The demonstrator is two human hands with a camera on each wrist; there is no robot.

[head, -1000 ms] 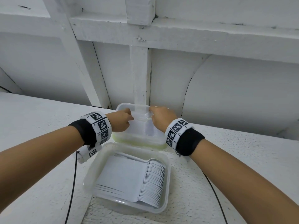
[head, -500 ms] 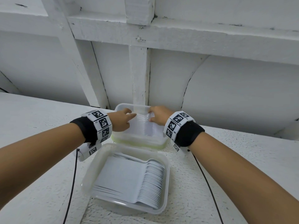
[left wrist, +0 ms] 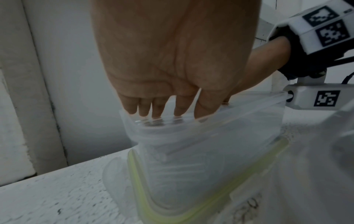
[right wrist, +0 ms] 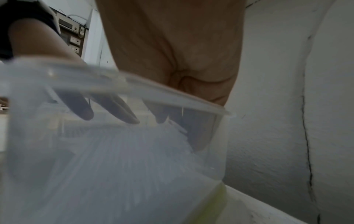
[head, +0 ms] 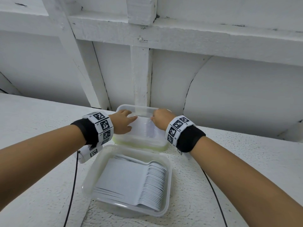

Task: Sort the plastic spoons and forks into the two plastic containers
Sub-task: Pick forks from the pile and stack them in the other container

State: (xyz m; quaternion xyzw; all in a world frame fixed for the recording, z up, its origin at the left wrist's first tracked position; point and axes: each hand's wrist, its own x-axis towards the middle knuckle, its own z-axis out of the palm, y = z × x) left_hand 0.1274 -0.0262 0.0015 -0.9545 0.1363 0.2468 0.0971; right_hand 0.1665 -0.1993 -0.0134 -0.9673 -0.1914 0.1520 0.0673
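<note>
Two clear plastic containers sit one behind the other. The near container (head: pixel 169 177) holds a neat row of white spoons (head: pixel 152 184). The far container (head: pixel 141 109) stands on a lid with a green seal (head: pixel 139 143) and holds white forks (head: pixel 148 128), which look blurred through its wall. My left hand (head: pixel 131 119) reaches in from the left with straight fingers (left wrist: pixel 159 110) dipping past the rim. My right hand (head: pixel 153 120) reaches in from the right. Its fingers (right wrist: pixel 191 136) point down against the forks (right wrist: pixel 134 151). Neither hand visibly grips anything.
Everything rests on a white rough-textured ledge (head: pixel 229 161). A white panelled wall with a post (head: pixel 141 76) rises directly behind the far container. Black cables (head: pixel 73 185) hang from both wristbands beside the near container.
My left hand's fingers have straightened out over the far container. My right hand has shifted slightly toward the container's right side. The containers have not moved.
</note>
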